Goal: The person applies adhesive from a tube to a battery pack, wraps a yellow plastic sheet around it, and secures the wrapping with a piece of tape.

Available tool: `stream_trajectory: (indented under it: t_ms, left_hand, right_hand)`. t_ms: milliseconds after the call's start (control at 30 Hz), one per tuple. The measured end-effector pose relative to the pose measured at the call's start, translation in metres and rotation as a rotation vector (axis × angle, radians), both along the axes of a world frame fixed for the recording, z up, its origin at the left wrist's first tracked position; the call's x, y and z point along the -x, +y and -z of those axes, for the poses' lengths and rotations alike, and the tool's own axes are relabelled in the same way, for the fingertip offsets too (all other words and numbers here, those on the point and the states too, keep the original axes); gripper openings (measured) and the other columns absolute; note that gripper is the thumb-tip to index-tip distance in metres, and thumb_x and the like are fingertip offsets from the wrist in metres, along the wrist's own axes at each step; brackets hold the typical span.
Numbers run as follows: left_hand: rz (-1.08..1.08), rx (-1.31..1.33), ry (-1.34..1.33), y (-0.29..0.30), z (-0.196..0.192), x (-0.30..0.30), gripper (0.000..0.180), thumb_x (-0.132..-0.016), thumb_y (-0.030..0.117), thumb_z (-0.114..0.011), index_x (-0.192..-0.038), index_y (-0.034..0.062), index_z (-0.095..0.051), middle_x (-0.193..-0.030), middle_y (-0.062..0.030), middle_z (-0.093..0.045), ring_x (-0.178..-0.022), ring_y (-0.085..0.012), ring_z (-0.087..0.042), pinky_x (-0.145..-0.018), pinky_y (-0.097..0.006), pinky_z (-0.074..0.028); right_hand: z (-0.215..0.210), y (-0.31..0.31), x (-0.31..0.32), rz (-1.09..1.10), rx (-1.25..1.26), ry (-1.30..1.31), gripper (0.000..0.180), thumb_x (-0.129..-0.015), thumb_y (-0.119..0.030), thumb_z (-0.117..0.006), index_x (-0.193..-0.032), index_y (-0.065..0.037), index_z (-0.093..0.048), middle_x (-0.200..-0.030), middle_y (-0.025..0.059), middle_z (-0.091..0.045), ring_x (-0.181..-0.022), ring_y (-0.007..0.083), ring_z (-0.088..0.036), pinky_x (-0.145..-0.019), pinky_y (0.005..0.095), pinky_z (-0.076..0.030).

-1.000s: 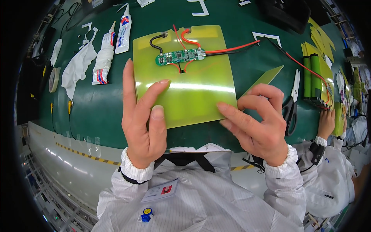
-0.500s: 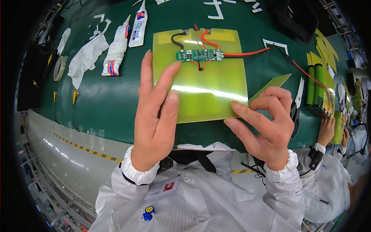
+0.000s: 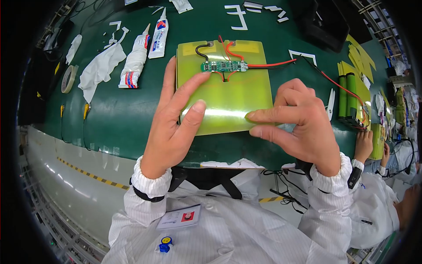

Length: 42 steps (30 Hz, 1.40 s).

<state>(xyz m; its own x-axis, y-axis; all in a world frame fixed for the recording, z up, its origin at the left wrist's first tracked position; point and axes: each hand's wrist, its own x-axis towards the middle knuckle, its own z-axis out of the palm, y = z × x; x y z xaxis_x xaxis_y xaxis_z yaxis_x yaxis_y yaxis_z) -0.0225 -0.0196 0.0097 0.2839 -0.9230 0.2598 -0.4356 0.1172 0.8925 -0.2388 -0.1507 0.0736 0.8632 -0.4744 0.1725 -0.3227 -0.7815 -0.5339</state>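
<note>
Yellow-green panel (image 3: pixel 228 99) is occupying frame centre over the green desk (image 3: pixel 110 114). Circuit board (image 3: pixel 224 66) is sitting on the panel's upper half, long axis running left–right. Left hand (image 3: pixel 165 119) is resting along the panel's left side, fingers spread, not closing round anything; the board is lying up-right of it, nearer than to right hand (image 3: pixel 307 121), which is bending thumb and forefinger at the lower-right corner. Pinching or merely touching: cannot tell.

bright glare streak across yellow-green panel (image 3: pixel 228 94), dark curved fisheye edges
</note>
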Motion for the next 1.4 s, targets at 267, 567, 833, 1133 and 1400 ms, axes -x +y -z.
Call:
stream_trajectory:
  t_ms: [267,567,833,1133,1400]
  left_hand:
    - [-0.001,0.04,0.075,-0.003,0.0,0.005,0.041,-0.097,0.015,-0.048,-0.135,0.0038,-0.055,-0.157,-0.0318,-0.019,-0.145,-0.0397,-0.028,-0.116,-0.04,-0.023]
    - [-0.004,0.025,0.103,0.001,-0.004,0.007,0.038,-0.095,0.01,-0.049,-0.132,0.0,-0.057,-0.155,-0.0378,-0.016,-0.142,-0.0476,-0.031,-0.113,-0.042,-0.03]
    - [0.019,-0.002,0.055,-0.002,-0.008,0.002,0.038,-0.095,0.012,-0.049,-0.13,-0.0015,-0.058,-0.152,-0.0409,-0.016,-0.137,-0.0535,-0.035,-0.111,-0.046,-0.034]
    - [0.039,-0.018,0.092,-0.005,-0.01,-0.002,0.038,-0.092,0.012,-0.052,-0.127,-0.0015,-0.06,-0.151,-0.0411,-0.018,-0.134,-0.0506,-0.041,-0.11,-0.045,-0.035]
    - [0.01,-0.068,0.089,-0.003,-0.009,0.002,0.038,-0.093,0.016,-0.049,-0.124,-0.0017,-0.061,-0.153,-0.0386,-0.018,-0.137,-0.0493,-0.037,-0.111,-0.046,-0.033]
  right_hand:
    - [0.006,-0.016,0.003,-0.126,-0.097,0.009,0.034,-0.071,-0.027,-0.084,-0.102,-0.019,-0.074,-0.078,0.0027,-0.047,-0.082,0.0238,-0.05,-0.073,0.0364,-0.039]
    - [-0.007,-0.029,-0.014,0.017,-0.09,0.163,0.116,-0.047,-0.044,-0.096,-0.135,0.001,-0.035,-0.145,0.0344,-0.032,-0.138,0.052,-0.028,-0.112,0.0533,-0.03]
    - [-0.005,-0.05,-0.028,-0.147,-0.192,0.164,0.134,-0.048,-0.04,-0.095,-0.151,-0.003,-0.018,-0.15,0.0356,-0.023,-0.137,0.0539,-0.027,-0.112,0.0528,-0.031]
    - [-0.001,-0.048,-0.03,-0.146,-0.152,0.148,0.129,-0.05,-0.043,-0.091,-0.148,0.004,-0.022,-0.147,0.0356,-0.024,-0.131,0.0532,-0.034,-0.106,0.051,-0.038]
    - [0.006,-0.045,-0.026,-0.138,-0.133,0.051,0.128,-0.05,-0.047,-0.091,-0.145,0.009,-0.026,-0.144,0.0359,-0.028,-0.128,0.0528,-0.038,-0.105,0.0485,-0.04]
